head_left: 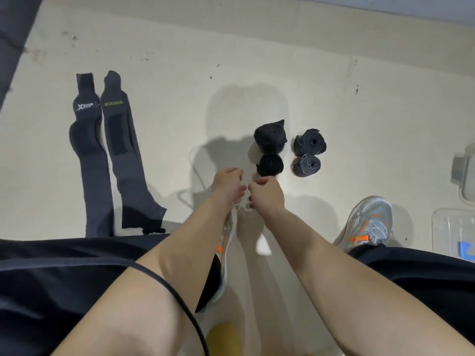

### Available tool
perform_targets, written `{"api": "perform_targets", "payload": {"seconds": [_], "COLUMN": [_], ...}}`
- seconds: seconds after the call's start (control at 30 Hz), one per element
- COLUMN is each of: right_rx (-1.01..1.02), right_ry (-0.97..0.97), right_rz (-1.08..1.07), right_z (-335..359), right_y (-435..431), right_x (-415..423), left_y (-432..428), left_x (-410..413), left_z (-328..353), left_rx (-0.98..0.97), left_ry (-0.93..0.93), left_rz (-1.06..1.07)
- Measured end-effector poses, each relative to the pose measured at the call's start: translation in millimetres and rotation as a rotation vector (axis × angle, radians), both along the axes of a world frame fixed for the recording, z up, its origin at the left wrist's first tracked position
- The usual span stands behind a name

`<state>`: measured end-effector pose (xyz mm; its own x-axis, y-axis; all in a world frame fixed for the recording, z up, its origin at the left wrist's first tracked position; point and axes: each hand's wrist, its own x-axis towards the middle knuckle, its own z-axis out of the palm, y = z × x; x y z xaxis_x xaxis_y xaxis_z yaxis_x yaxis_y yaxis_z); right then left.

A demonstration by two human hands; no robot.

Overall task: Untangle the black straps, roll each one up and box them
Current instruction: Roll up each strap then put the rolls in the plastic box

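Our left hand [227, 182] and right hand [266, 194] curl beside four rolled black fabric straps [271, 164]; we cannot tell what they hold.

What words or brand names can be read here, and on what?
"XTEP", white, on the left flat strap.
"XUEYING", green, on the right flat strap beside it.
Blue label in the clear box: too blurred to read.
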<state>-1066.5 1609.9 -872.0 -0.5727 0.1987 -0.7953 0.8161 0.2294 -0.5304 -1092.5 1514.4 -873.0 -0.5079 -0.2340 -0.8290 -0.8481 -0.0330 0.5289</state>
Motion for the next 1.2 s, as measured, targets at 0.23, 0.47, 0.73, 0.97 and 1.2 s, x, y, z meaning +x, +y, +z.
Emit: {"api": "perform_targets", "payload": {"seconds": [0.23, 0.47, 0.73, 0.97, 1.2], "right_rx": [-0.098, -0.359, -0.306, -0.232, -0.194], "right_ry": [0.017, -0.055, -0.147, -0.041, 0.099], "right_rz": [0.217, 0.398, 0.423, 0.459, 0.477], "right_z": [19.9, -8.6, -44.9, -39.3, 17.8], "right_y": [-70.3, -152.6, -173.4, -150.0, -107.6], "right_x": [-13.4, -17.9, -14.1, -32.1, -56.5], "left_y": [-114.3, -205.6, -226.2, -193.6, -171.0], "left_x": [14.8, 30.3, 30.1, 17.9, -10.3], "left_z": [9.1, -16.4, -56.3, -57.0, 3.3], "left_rx": [-0.563, -0.652, -0.688, -0.385, -0.190], "left_ry": [-0.037, -0.329, -0.511, -0.201, 0.002], "left_rz": [-0.059, 0.140, 0.191, 0.144, 0.141]}}
